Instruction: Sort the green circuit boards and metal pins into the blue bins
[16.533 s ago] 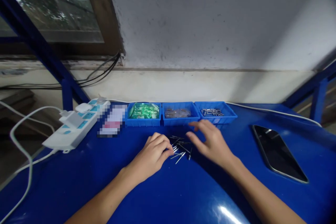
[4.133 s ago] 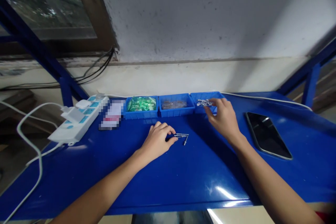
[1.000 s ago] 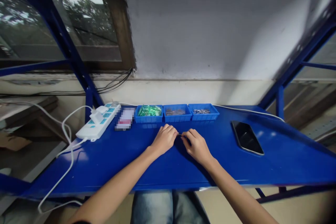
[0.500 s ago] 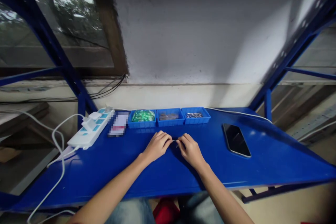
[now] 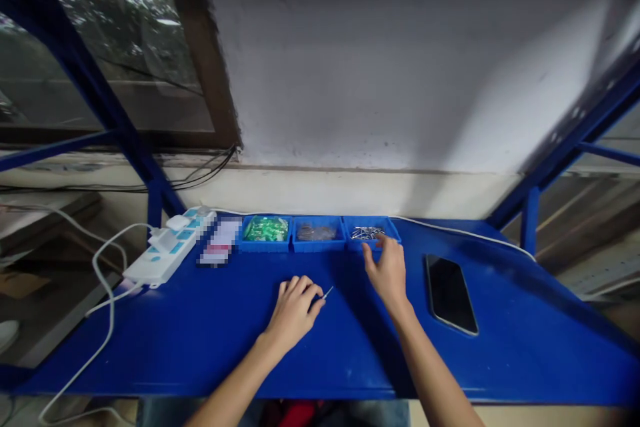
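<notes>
My left hand [image 5: 295, 310] is low over the blue table. Its thumb and index finger pinch a small thin metal piece [image 5: 328, 293] whose tip points up and right; its exact kind is too small to tell. My right hand [image 5: 387, 270] reaches to the front edge of the right blue tray [image 5: 353, 244], thumb and fingers apart, with nothing seen between them. Loose thin silvery metal pieces [image 5: 365, 232] lie in that tray. Beside it stand a middle tray [image 5: 320, 245] with small brownish or clear pieces and a left tray [image 5: 265, 247] with green packets.
A black-screened phone [image 5: 451, 293] lies on the table [image 5: 350, 353] at the right. To the left are a white power strip [image 5: 167, 250] with plugs and cables, and a partly blurred-out flat item [image 5: 223, 240]. A wall and blue frame posts stand behind.
My hands have parted. The right hand has moved up and right to the right tray and opened, while the left has moved down and left, still pinching the thin metal piece.
</notes>
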A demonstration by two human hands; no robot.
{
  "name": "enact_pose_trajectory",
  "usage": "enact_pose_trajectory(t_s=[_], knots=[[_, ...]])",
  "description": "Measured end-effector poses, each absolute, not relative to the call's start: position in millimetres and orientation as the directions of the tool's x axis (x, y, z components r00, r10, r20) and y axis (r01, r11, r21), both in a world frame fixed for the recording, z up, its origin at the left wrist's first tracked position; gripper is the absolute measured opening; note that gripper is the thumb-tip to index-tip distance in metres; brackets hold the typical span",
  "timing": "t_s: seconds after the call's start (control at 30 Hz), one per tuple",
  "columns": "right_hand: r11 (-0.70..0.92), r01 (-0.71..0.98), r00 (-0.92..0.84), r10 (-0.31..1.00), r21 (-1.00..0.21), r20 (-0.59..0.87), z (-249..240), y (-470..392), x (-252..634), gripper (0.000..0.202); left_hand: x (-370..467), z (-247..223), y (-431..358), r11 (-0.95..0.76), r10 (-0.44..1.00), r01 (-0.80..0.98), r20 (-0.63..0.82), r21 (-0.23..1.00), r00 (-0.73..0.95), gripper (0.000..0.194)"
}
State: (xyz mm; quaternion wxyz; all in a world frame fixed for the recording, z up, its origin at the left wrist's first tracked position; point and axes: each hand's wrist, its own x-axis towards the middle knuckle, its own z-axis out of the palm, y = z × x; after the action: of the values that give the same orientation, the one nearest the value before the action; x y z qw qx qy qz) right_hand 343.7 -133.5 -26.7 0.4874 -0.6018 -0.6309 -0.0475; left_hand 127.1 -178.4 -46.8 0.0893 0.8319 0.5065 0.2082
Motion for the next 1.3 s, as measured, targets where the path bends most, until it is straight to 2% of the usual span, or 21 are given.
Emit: enact_pose_trajectory(t_s=[0.07,0.13,0.33,0.43,0.63,0.77,0.9,1.03,1.13,1.3], knots=[[0.191,0.844,0.212,0.739,-0.501,0.639,-29,-130,351,0.034,128,-45,-179,-0.47,0.88,0.808,0.266,0.355,0.394,0.016],[0.197,0.844,0.173,0.781,-0.499,0.6,-39,-140,347,0.034,128,-44,-178,-0.454,0.888,0.811,0.269,0.37,0.374,0.019],[0.426,0.749,-0.141,0.851,-0.508,0.506,-65,-189,291,0.02,122,-47,-176,-0.435,0.898,0.767,0.287,0.471,0.332,0.02],[0.47,0.738,-0.22,0.845,-0.483,0.487,-61,-194,277,0.012,119,-50,-175,-0.448,0.893,0.753,0.289,0.482,0.346,0.024],[0.453,0.77,-0.214,0.847,-0.45,0.486,-58,-198,278,0.013,118,-53,-171,-0.451,0.892,0.753,0.27,0.48,0.362,0.027],[0.406,0.778,-0.169,0.87,-0.479,0.464,-64,-196,277,0.015,117,-51,-171,-0.46,0.888,0.739,0.247,0.492,0.389,0.029],[0.389,0.766,-0.16,0.887,-0.511,0.434,-68,-193,279,0.016,117,-49,-172,-0.459,0.887,0.656,0.275,0.599,0.37,0.023],[0.349,0.708,-0.121,0.916,-0.614,0.382,-72,-191,283,0.016,116,-51,-169,-0.413,0.901,0.562,0.229,0.717,0.369,0.017],[0.315,0.672,-0.105,0.937,-0.671,0.334,-77,-188,286,0.017,116,-52,-166,-0.38,0.908,0.551,0.187,0.743,0.374,0.017],[0.298,0.677,-0.125,0.948,-0.673,0.293,-76,-186,286,0.019,117,-51,-165,-0.389,0.898,0.547,0.173,0.742,0.404,0.018]])
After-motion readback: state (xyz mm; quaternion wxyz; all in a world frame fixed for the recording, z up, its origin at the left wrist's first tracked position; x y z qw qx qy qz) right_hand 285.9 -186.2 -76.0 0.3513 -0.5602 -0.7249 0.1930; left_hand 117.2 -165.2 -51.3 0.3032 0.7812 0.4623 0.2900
